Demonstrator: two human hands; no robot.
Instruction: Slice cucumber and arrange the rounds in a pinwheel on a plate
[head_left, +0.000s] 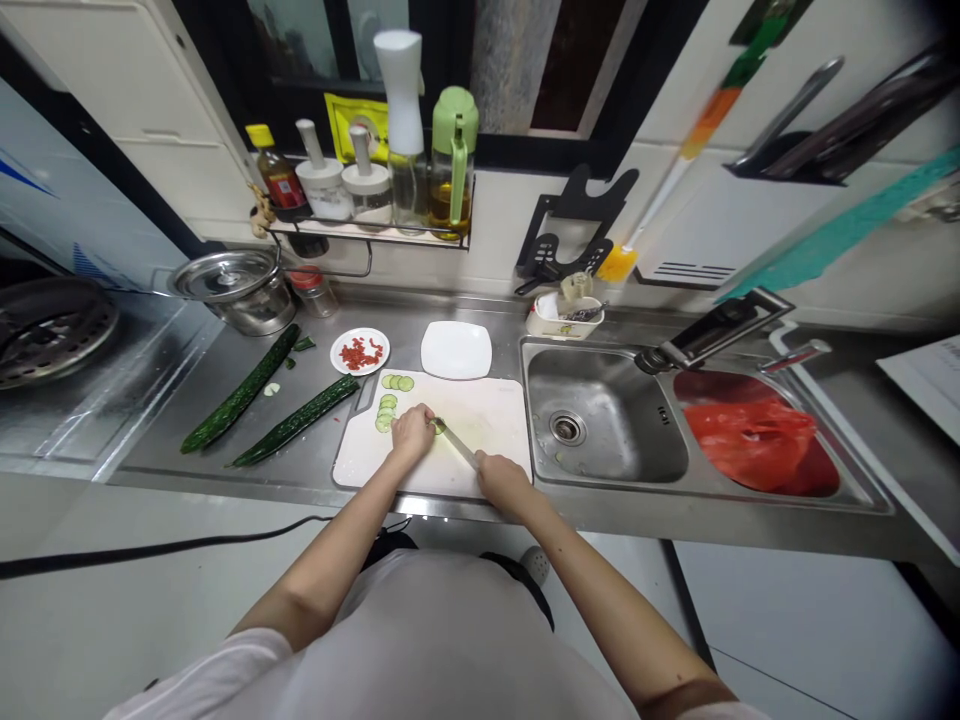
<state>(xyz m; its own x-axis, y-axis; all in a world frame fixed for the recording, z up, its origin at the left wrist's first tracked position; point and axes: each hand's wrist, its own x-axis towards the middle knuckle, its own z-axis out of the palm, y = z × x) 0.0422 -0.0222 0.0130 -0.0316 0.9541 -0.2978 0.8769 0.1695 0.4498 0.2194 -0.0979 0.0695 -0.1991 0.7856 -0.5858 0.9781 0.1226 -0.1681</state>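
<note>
On the white cutting board (469, 480), my right hand (504, 483) grips the handle of a kitchen knife (459, 446), its blade slanting up and left. The blade's tip end meets a small piece of cucumber (438, 426). My left hand (413, 432) is closed with curled fingers at that piece, hiding part of it. Left of that hand, cucumber slices (386, 412) lie in an overlapping row, with more slices (397, 382) behind them. Two whole cucumbers (300, 420) rest on the steel counter to the left of the board.
Behind the board stand a white plate (456, 350) and a small plate of chopped red bits (361, 351). To the right is a sink (607, 420), with a red plastic bag (750, 440) in the second basin. A lidded steel pot (240, 290) sits back left, beneath a condiment rack (367, 232).
</note>
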